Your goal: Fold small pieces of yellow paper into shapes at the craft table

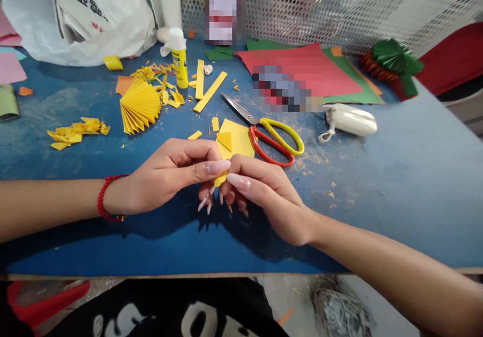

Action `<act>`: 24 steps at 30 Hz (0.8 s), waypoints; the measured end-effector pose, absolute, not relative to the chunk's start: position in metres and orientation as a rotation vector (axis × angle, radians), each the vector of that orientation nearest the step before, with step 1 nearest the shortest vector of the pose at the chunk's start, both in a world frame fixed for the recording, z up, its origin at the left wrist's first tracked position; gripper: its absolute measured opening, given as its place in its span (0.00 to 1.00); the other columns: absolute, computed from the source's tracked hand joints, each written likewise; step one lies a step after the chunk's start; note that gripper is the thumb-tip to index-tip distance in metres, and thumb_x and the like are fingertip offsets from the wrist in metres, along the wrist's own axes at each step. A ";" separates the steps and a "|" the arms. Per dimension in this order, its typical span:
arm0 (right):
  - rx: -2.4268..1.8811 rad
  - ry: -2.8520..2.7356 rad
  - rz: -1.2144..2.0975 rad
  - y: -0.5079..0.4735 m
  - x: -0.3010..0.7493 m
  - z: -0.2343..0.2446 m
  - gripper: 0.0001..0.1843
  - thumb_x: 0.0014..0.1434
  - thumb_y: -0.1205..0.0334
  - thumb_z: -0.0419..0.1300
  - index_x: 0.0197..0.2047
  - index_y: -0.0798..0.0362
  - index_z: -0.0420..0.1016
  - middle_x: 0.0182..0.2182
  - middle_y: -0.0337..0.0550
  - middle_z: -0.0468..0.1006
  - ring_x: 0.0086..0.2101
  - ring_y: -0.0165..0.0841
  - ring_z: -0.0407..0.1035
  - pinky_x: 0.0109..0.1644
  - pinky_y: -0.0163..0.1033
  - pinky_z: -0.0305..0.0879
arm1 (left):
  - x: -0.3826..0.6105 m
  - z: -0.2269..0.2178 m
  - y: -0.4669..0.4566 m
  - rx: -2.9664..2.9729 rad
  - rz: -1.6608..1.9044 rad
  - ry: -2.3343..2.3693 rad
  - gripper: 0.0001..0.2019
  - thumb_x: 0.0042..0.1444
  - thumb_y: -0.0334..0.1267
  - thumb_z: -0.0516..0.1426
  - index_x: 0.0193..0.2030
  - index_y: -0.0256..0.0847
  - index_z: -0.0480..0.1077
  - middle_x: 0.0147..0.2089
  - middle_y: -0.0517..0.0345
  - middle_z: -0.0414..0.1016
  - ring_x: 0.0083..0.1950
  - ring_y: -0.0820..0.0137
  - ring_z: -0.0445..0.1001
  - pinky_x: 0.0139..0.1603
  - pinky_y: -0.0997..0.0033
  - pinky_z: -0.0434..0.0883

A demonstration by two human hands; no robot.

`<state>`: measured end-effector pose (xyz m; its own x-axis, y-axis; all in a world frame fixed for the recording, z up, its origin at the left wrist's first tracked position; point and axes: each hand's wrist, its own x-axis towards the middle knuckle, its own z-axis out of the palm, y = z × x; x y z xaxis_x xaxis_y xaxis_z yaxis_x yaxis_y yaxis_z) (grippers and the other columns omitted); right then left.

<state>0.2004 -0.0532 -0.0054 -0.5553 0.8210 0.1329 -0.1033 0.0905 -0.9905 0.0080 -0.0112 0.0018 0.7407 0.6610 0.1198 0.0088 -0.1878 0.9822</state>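
My left hand point(181, 173) and my right hand point(269, 191) meet above the front of the table. Between their thumbs and fingers they pinch a small piece of folded yellow paper point(220, 179), mostly covered by the fingertips. Just behind the hands lies a flat sheet of yellow paper point(241, 138). Scissors point(260, 121) with one red and one yellow handle rest partly over that sheet. A pleated yellow paper fan point(140, 106) is on the table beyond my left hand, with a pile of folded yellow paper pieces point(77, 133) to its left.
A yellow glue stick point(178, 60) stands upright near yellow scraps and two paper strips point(210, 92). Red and green sheets point(302, 70) lie at the back right, by a white corded object point(350, 119) and a green-and-orange paper craft point(394, 65). A white plastic bag point(124, 35) sits back left.
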 end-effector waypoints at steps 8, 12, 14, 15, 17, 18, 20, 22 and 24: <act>-0.761 -1.618 1.581 -0.053 0.200 -0.005 0.12 0.69 0.60 0.53 0.33 0.53 0.69 0.28 0.36 0.72 0.26 0.24 0.63 0.27 0.31 0.61 | 0.008 0.003 -0.011 1.703 0.633 0.572 0.12 0.64 0.41 0.55 0.28 0.49 0.71 0.23 0.64 0.73 0.21 0.72 0.70 0.20 0.70 0.72; -0.797 -1.665 1.586 -0.052 0.201 -0.008 0.11 0.68 0.60 0.55 0.33 0.54 0.69 0.28 0.36 0.71 0.27 0.24 0.64 0.28 0.30 0.61 | 0.007 0.003 -0.011 1.774 0.638 0.589 0.12 0.63 0.38 0.56 0.26 0.49 0.70 0.22 0.65 0.71 0.20 0.73 0.69 0.20 0.71 0.71; -0.806 -1.717 1.543 -0.051 0.202 -0.010 0.13 0.69 0.60 0.54 0.33 0.54 0.69 0.27 0.36 0.70 0.26 0.25 0.64 0.28 0.31 0.61 | 0.006 0.000 -0.012 1.802 0.648 0.593 0.13 0.63 0.39 0.56 0.25 0.48 0.69 0.21 0.65 0.71 0.20 0.73 0.68 0.20 0.71 0.70; -0.799 -1.752 1.506 -0.051 0.202 -0.012 0.13 0.69 0.60 0.53 0.33 0.54 0.69 0.27 0.36 0.70 0.26 0.25 0.64 0.29 0.31 0.61 | 0.006 -0.001 -0.013 1.812 0.655 0.596 0.14 0.63 0.40 0.56 0.24 0.47 0.69 0.21 0.65 0.71 0.20 0.73 0.68 0.20 0.71 0.69; -0.768 -1.850 1.397 -0.050 0.202 -0.014 0.12 0.69 0.61 0.53 0.33 0.54 0.69 0.26 0.35 0.70 0.26 0.24 0.63 0.30 0.31 0.60 | 0.005 -0.004 -0.014 1.832 0.660 0.603 0.17 0.64 0.41 0.57 0.23 0.43 0.68 0.21 0.64 0.70 0.21 0.75 0.68 0.22 0.74 0.68; -0.758 -1.903 1.330 -0.050 0.202 -0.015 0.11 0.68 0.62 0.54 0.32 0.54 0.68 0.25 0.35 0.69 0.26 0.24 0.62 0.30 0.31 0.59 | 0.004 -0.005 -0.014 1.848 0.654 0.619 0.18 0.64 0.42 0.58 0.23 0.41 0.67 0.21 0.64 0.70 0.22 0.76 0.67 0.22 0.76 0.66; -0.778 -1.981 1.206 -0.050 0.201 -0.017 0.11 0.66 0.65 0.54 0.30 0.54 0.66 0.23 0.33 0.66 0.25 0.24 0.59 0.30 0.32 0.56 | 0.004 -0.007 -0.015 1.884 0.630 0.666 0.18 0.62 0.42 0.61 0.23 0.38 0.67 0.20 0.64 0.68 0.22 0.78 0.65 0.23 0.79 0.64; -0.815 -2.005 1.158 -0.050 0.201 -0.016 0.11 0.64 0.67 0.53 0.28 0.53 0.65 0.22 0.32 0.64 0.24 0.23 0.57 0.29 0.32 0.54 | 0.003 -0.007 -0.015 1.884 0.600 0.675 0.17 0.61 0.41 0.61 0.23 0.37 0.68 0.21 0.63 0.69 0.23 0.78 0.65 0.24 0.80 0.63; -0.833 -1.983 1.186 -0.051 0.201 -0.015 0.11 0.64 0.67 0.53 0.29 0.54 0.66 0.22 0.32 0.66 0.23 0.23 0.58 0.29 0.32 0.55 | 0.002 -0.007 -0.013 1.832 0.576 0.647 0.15 0.63 0.39 0.59 0.25 0.37 0.69 0.22 0.62 0.72 0.24 0.77 0.68 0.25 0.81 0.65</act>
<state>0.2012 -0.0508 -0.0155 -0.5698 0.7917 0.2205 0.1803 0.3823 -0.9063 0.0021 -0.0133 -0.0072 0.7369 0.6709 0.0831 0.1604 -0.2929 0.9426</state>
